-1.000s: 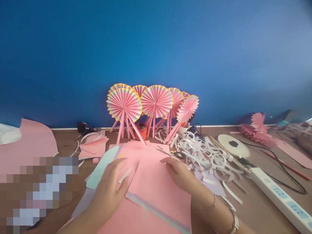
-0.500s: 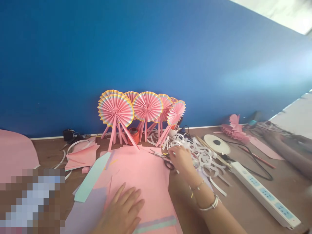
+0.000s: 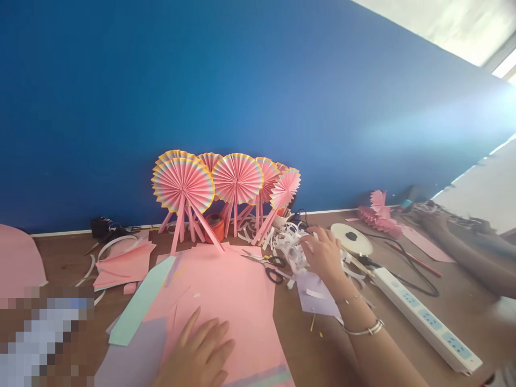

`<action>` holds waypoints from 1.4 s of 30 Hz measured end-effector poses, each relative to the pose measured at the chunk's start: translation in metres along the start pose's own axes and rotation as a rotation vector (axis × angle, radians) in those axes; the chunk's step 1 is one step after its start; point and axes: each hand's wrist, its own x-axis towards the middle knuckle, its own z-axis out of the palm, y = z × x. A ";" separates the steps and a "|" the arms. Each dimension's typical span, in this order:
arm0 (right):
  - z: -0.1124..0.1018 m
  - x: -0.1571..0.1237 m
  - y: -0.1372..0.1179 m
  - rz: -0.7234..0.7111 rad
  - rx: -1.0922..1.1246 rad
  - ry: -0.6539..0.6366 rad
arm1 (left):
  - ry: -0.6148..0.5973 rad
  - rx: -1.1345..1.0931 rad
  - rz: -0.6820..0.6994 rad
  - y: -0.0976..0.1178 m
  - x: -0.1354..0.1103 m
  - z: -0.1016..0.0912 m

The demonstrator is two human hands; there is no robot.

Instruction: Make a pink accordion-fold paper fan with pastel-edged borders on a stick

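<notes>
My left hand (image 3: 197,352) lies flat with spread fingers on a stack of large pink paper sheets (image 3: 229,290). My right hand (image 3: 324,255) is at the heap of white paper strips (image 3: 288,239), its fingers bent and apart; no held thing can be made out. Left of that hand, black-handled scissors (image 3: 274,275) rest on the right edge of the pink paper. Below its wrist lies a purple sheet (image 3: 318,298) with a white scrap on it. A mint-green paper strip (image 3: 141,306) and another purple sheet (image 3: 133,349) lie left of the stack.
Several pleated pink paper fans (image 3: 237,180) stand on paper legs against the blue wall (image 3: 242,80). A power strip (image 3: 427,317) and a round white lid-like disc (image 3: 351,239) are to the right. Another person's arm (image 3: 463,263) reaches in at far right.
My right hand has moved right, from beside the scissors to the strips. More of the purple sheet beneath its wrist shows. My left hand stays on the pink paper. The view has turned slightly right.
</notes>
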 end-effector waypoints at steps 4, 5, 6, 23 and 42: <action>-0.009 0.011 -0.006 0.076 0.083 0.119 | 0.012 -0.016 -0.067 0.005 0.007 -0.005; -0.011 0.012 -0.009 0.099 0.105 0.142 | 0.014 -0.027 -0.099 0.007 0.009 -0.006; -0.013 0.014 -0.013 0.123 0.129 0.165 | 0.009 -0.036 -0.127 0.009 0.011 -0.008; -0.016 0.014 -0.064 0.518 1.113 -0.114 | 0.013 -1.085 -0.984 -0.026 0.097 -0.034; -0.030 0.030 -0.058 0.527 1.308 0.102 | 0.219 -1.680 -1.164 -0.017 0.211 0.030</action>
